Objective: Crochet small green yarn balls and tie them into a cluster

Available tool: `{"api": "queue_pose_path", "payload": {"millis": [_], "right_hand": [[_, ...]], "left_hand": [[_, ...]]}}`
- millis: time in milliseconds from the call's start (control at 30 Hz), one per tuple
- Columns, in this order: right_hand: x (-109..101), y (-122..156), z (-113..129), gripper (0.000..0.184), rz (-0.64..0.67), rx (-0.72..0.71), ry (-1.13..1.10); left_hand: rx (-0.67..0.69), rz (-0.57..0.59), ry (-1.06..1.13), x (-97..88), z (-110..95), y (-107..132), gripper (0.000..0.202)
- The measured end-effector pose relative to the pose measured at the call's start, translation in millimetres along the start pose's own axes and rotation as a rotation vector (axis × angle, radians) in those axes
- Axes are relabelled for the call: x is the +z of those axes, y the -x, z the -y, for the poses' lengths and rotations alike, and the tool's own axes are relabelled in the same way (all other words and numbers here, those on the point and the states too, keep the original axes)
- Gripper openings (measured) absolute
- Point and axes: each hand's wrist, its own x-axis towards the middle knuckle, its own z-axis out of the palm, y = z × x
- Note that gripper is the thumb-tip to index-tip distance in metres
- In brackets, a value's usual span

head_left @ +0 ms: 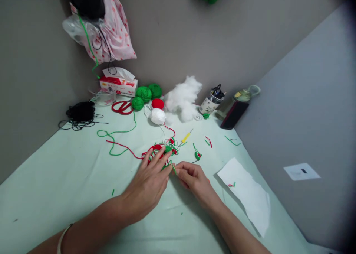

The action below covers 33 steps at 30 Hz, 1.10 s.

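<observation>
I note the left hand [148, 181], fingers spread, on the red-and-green yarnwork [168, 149]; at its near-right edge, the right hand [196, 176] pinches a thin green item [174, 169], identity unclear.

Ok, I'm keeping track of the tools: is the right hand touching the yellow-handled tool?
Apart. The head view shows bare pale green tabletop between the right hand and the yellow-handled tool.

I'm in what looks like a home craft cnr: pale-green cloth-covered table [69, 194] vs. plain grey walls [167, 31], w/ round green yarn balls [144, 94], fluffy white stuffing [183, 96], red-handled scissors [122, 113], small red-&-green yarn pieces [174, 151] by my left hand [152, 174], plus household stuff, e.g. red-&-white cardboard tissue box [122, 88].
</observation>
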Motion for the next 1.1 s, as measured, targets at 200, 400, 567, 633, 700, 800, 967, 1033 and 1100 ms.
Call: {"api": "queue_pose_path", "payload": {"millis": [200,400,567,633,700,800,967,1033,1100], "right_hand": [[-1,0,1,0.035,0.010,0.006,-0.027],[-3,1,0,0.034,0.038,0.001,-0.039],[-2,1,1,0.032,0.076,0.001,-0.053],[-2,2,1,0.032,0.054,0.000,-0.046],[-2,3,3,0.032,0.037,-0.011,-0.035],[-2,6,7,0.031,0.007,-0.020,-0.023],[2,12,10,0.031,-0.072,-0.070,0.063],[4,14,9,0.029,-0.088,-0.099,0.130],[5,16,8,0.027,-0.086,-0.130,0.201]], "left_hand": [[0.014,0.016,-0.005,0.9,0,-1,0.034],[0.010,0.050,-0.005,1.1,1,-3,0.035],[0.020,0.039,0.022,-0.1,2,-3,0.036],[0.012,0.037,0.043,-0.9,4,-3,0.036],[-0.005,0.020,0.079,-1.9,5,-3,0.036],[-0.038,-0.036,0.157,-3.6,8,-3,0.034],[-0.209,-0.168,0.363,-7.0,11,-5,0.020],[-0.308,-0.162,0.463,-7.8,10,-6,0.013],[-0.364,-0.133,0.546,-7.5,10,-7,0.011]]}}
